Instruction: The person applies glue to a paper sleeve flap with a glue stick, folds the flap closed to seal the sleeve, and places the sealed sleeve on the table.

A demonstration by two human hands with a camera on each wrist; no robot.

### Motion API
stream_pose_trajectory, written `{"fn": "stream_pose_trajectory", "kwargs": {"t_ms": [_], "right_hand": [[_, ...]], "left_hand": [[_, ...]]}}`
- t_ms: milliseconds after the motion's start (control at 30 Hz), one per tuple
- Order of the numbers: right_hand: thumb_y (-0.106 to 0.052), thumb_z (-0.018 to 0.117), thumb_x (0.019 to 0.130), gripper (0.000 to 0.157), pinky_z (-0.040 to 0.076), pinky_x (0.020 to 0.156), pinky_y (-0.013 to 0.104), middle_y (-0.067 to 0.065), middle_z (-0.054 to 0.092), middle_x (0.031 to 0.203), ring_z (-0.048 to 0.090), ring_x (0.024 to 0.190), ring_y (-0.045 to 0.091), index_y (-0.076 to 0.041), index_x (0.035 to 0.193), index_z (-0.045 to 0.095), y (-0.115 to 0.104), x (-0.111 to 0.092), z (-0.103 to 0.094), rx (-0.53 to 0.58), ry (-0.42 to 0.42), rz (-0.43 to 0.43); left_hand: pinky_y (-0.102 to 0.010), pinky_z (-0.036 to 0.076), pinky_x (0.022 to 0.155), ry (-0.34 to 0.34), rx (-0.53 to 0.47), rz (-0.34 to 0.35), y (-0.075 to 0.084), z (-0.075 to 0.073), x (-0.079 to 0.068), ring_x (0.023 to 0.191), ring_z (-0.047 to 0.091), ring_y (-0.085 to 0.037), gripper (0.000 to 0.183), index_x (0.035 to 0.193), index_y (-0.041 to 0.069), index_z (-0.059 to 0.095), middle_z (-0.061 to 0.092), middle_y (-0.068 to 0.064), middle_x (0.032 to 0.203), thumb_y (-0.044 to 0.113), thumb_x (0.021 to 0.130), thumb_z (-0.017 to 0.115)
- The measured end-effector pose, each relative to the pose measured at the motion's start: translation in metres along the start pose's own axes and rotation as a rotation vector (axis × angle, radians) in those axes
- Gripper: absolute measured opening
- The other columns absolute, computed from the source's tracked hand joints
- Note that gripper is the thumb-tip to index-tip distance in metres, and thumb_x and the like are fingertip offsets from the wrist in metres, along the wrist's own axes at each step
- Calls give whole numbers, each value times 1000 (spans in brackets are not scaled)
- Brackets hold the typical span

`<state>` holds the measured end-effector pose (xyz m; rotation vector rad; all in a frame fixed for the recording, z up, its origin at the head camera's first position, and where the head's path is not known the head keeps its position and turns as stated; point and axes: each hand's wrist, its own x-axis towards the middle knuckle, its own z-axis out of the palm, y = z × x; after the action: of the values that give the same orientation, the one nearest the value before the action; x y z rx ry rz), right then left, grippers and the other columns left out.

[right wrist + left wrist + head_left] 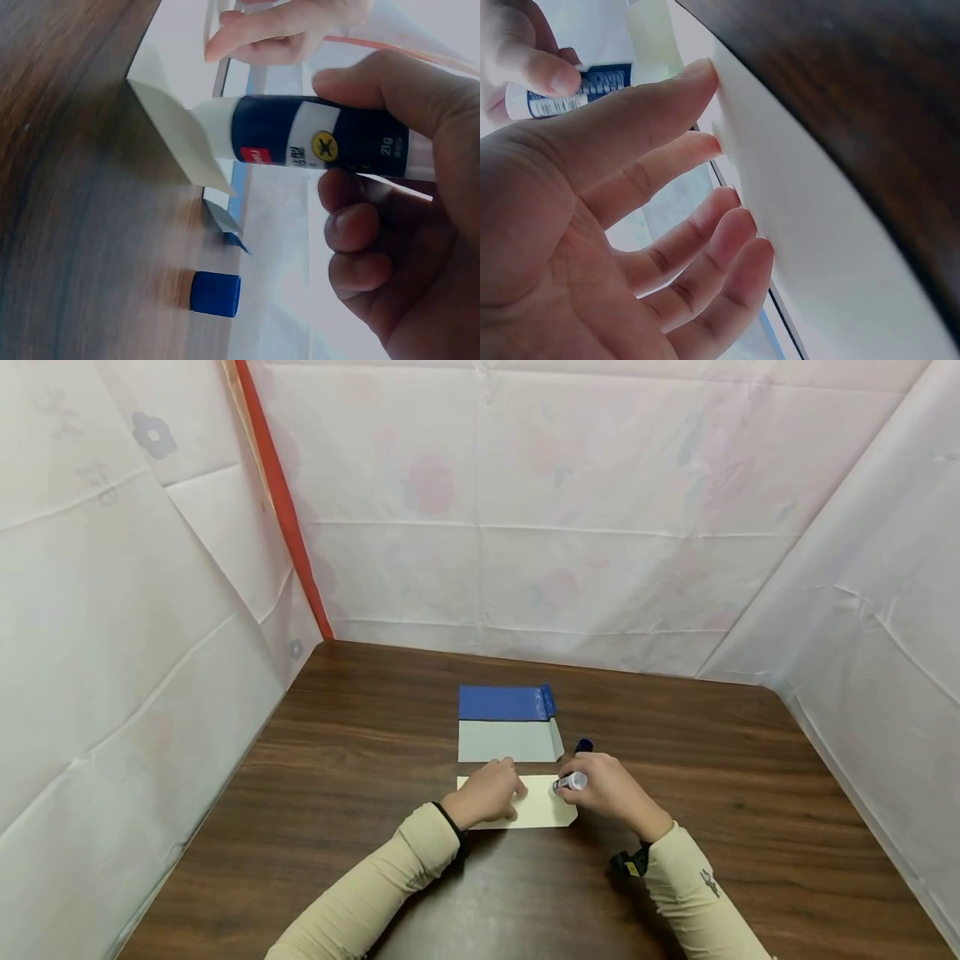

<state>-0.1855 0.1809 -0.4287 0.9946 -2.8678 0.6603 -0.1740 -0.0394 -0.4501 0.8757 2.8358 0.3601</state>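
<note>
A cream paper envelope [546,812] lies flat on the table with its flap at the right end. My left hand [489,793] rests on its left part, fingertips pressing the paper and fingers spread, as the left wrist view shows. In my right hand [611,787] is a glue stick [296,135] with a dark blue label, gripped between thumb and fingers. Its uncapped white end meets the flap [184,142], which tilts up a little in the right wrist view. The blue cap [216,294] stands on the table just beyond the right hand.
Behind the cream envelope lie a pale grey-green envelope [502,742] and a blue envelope [498,702], side by side, their right-end flaps raised. White patterned sheets [562,510] enclose the dark wooden table [360,752] at the back and both sides.
</note>
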Motion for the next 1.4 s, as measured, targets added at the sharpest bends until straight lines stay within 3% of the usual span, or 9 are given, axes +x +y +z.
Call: {"fn": "stream_pose_trajectory", "kwargs": {"t_ms": [300,533,800,1067,1400], "right_hand": [[-18,75,80,10,43,55,16,-5,66,81,50,67,0,-11,87,74,-6,-6,-9,116,-165,0],[-19,77,82,13,47,60,19,1,72,87,58,73,5,-9,90,75,-1,-4,-6,122,-41,81],[-18,77,82,13,49,65,26,2,71,88,62,76,12,-9,91,76,3,3,2,49,36,74],[-19,77,80,11,49,62,23,0,72,87,62,74,10,-11,86,75,1,2,1,0,5,4],[-19,75,80,10,43,58,18,-3,67,83,55,69,4,-11,87,73,-11,-6,-9,9,-125,-18]], "left_hand": [[-26,49,75,-2,-9,12,-2,-2,0,84,57,-18,30,100,13,79,67,-2,96,21,71,87],[-26,48,74,18,7,47,-1,-2,0,83,57,-17,28,95,14,80,71,-1,92,21,69,87],[-26,48,72,14,8,51,1,-2,0,82,57,-18,27,94,15,80,69,0,91,21,69,87],[-26,48,73,-4,-1,34,2,-4,0,83,57,-18,26,94,14,80,70,0,94,23,70,87],[-26,48,73,-19,-20,8,3,-5,-2,83,57,-18,30,99,13,79,68,-2,96,23,72,86]]}}
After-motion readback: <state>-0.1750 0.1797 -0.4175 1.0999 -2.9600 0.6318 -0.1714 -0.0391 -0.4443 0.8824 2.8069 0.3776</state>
